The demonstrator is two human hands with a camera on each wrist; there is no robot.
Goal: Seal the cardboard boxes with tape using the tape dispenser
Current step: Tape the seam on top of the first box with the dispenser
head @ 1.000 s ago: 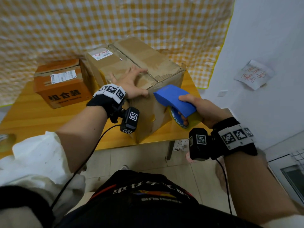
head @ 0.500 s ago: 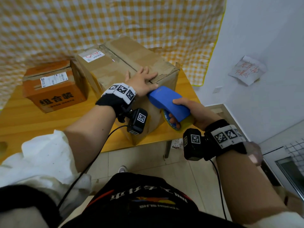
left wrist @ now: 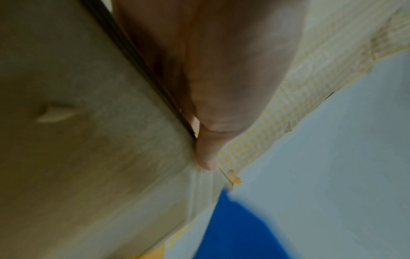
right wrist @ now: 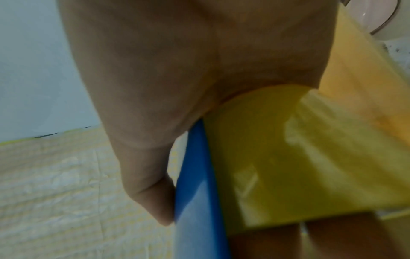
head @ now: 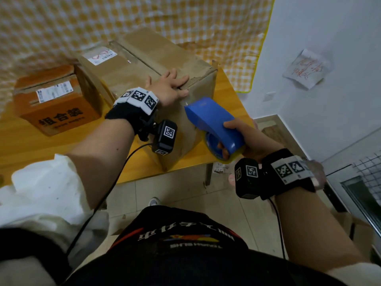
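Note:
A large brown cardboard box [head: 132, 71] stands on the yellow table [head: 26, 145], its near corner over the table's front edge. My left hand [head: 167, 87] lies flat on the box's top near the right end, fingers straight, thumb [left wrist: 206, 157] pressing the tape end at the top edge. My right hand [head: 241, 139] grips the blue tape dispenser [head: 214, 122] with its yellowish tape roll [right wrist: 288, 157]. The dispenser's nose sits against the box's near side, just below my left hand. Clear tape [left wrist: 199, 189] runs from thumb to dispenser.
A smaller orange box [head: 55, 102] with a white label stands at the table's left. A checked yellow cloth [head: 123, 17] hangs behind. A white wall with a paper note [head: 305, 69] is to the right. Tiled floor and my legs are below.
My left hand slid right along the box top to its end edge. The dispenser moved down the box's near side, away from the top edge.

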